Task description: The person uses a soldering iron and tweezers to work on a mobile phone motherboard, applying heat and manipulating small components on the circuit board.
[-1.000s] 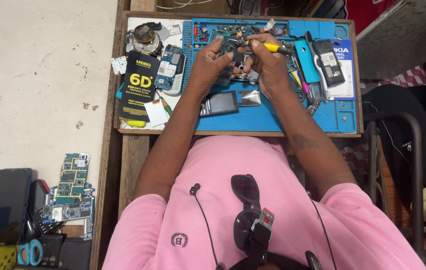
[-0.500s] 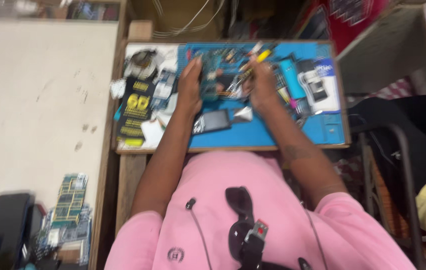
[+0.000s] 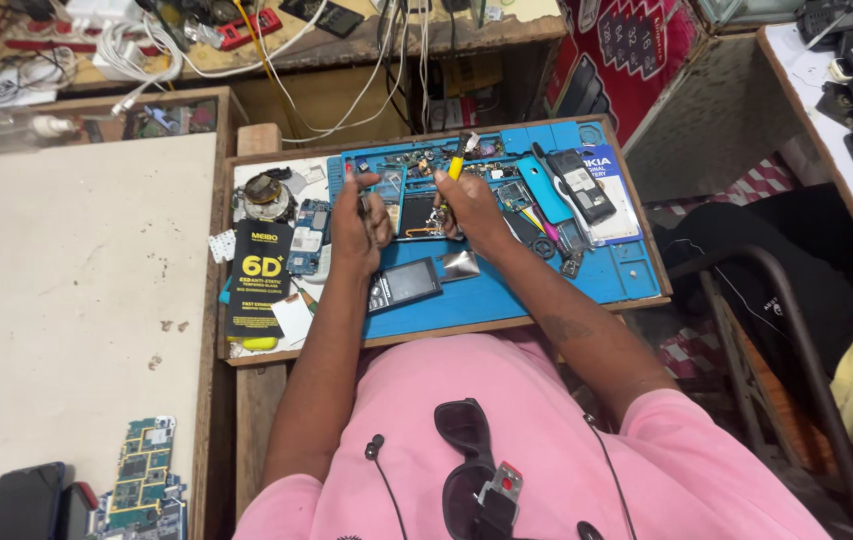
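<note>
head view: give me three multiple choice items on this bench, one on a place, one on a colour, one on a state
1. Where does the black phone with the keypad lie?
A. on the blue mat, near the person's left forearm
B. on the white table
C. on the chair

2. What colour is the handle of the tool in the right hand?
A. green
B. yellow
C. white

3. How is the left hand placed?
A. flat on the white table
B. hanging off the bench
C. closed around a small part over the blue mat

Key: 1 A, the phone lies on the mat at its near edge. 2 B, a yellow handle sticks up from the fist. 3 C, the fingers curl over a part beside the open device.
</note>
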